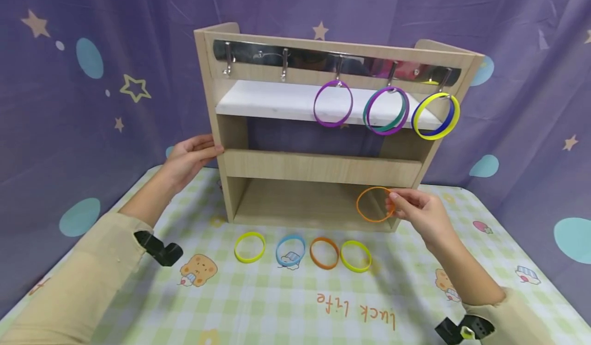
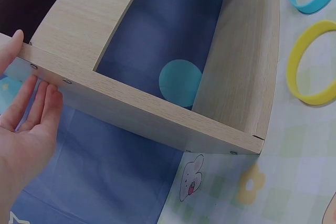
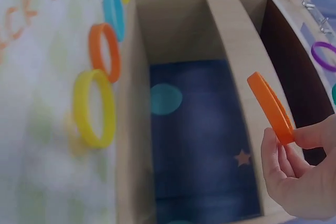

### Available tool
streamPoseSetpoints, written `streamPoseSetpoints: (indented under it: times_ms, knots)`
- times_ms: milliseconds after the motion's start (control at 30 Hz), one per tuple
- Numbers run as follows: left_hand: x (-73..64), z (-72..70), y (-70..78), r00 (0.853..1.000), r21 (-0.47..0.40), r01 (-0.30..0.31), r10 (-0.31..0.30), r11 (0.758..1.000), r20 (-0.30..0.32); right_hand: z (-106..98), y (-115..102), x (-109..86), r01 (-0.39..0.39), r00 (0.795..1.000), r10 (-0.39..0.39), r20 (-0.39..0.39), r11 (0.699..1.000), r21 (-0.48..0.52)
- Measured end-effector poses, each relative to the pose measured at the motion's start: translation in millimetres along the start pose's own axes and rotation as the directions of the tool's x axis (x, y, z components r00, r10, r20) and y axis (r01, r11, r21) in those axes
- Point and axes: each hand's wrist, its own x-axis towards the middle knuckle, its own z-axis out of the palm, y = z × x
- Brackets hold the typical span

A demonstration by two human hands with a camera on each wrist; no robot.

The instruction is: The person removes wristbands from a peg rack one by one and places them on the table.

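Observation:
An orange silicone wristband (image 1: 358,209) is pinched between the thumb and fingers of my right hand (image 1: 422,214), in front of the lower right of a wooden shelf (image 1: 323,166). The right wrist view shows this hand (image 3: 307,174) with the band tilted up from its fingertips. My left hand (image 1: 186,160) holds the shelf's left side panel, thumb on the front edge and fingers against the outer face. On the cloth before the shelf lie a yellow wristband (image 1: 236,255), a light blue one (image 1: 278,255), an orange one (image 1: 312,257) and another yellow one (image 1: 369,263).
A metal rail (image 1: 314,58) with several hooks crosses the shelf's top. A purple wristband (image 1: 316,112) hangs from the middle hook. Purple and teal bands share the hook to its right; yellow and dark blue ones hang on the rightmost. A purple curtain (image 1: 138,42) stands behind.

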Motion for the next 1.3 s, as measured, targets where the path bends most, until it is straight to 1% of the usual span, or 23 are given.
streamPoseSetpoints:
  times_ms: [133,267,567,767,867,1100,1233,1300]
  knots:
    - [0.3,-0.2,-1.0,1.0,-0.009,0.003,-0.003,1.0,0.001,-7.6,13.8,-4.3,-0.057,0.998,0.057,0.018,0.998,-0.024]
    - [1.9,-0.7,-3.0,1.0,-0.001,0.005,-0.005,1.0,-0.002,-12.8,27.7,-8.5,-0.095,0.995,0.097,0.03,0.994,-0.047]
    - [3.6,1.5,-3.9,1.0,0.016,0.01,-0.01,1.0,-0.002,-20.1,53.9,-15.3,-0.148,0.986,0.156,0.053,0.981,-0.129]
    - [2.8,2.2,-1.7,1.0,0.01,0.006,-0.006,1.0,-0.005,-26.9,66.9,-19.5,-0.19,0.975,0.203,0.088,0.972,-0.135]
    - [2.2,1.9,-0.4,1.0,0.027,0.004,-0.004,1.0,-0.007,-29.1,70.3,-20.5,-0.202,0.97,0.22,0.106,0.967,-0.155]
    - [0.5,1.0,0.4,1.0,0.016,0.017,-0.017,1.0,-0.004,-30.6,79.4,-24.2,-0.217,0.959,0.254,0.125,0.943,-0.252]
    - [-0.8,0.9,0.6,1.0,0.009,0.017,-0.017,1.0,-0.003,-30.1,86.1,-23.7,-0.223,0.954,0.263,0.146,0.944,-0.245]
    - [-1.1,0.6,0.2,1.0,0.001,0.016,-0.016,1.0,-0.003,-29.8,89.6,-23.2,-0.213,0.952,0.257,0.167,0.947,-0.242]
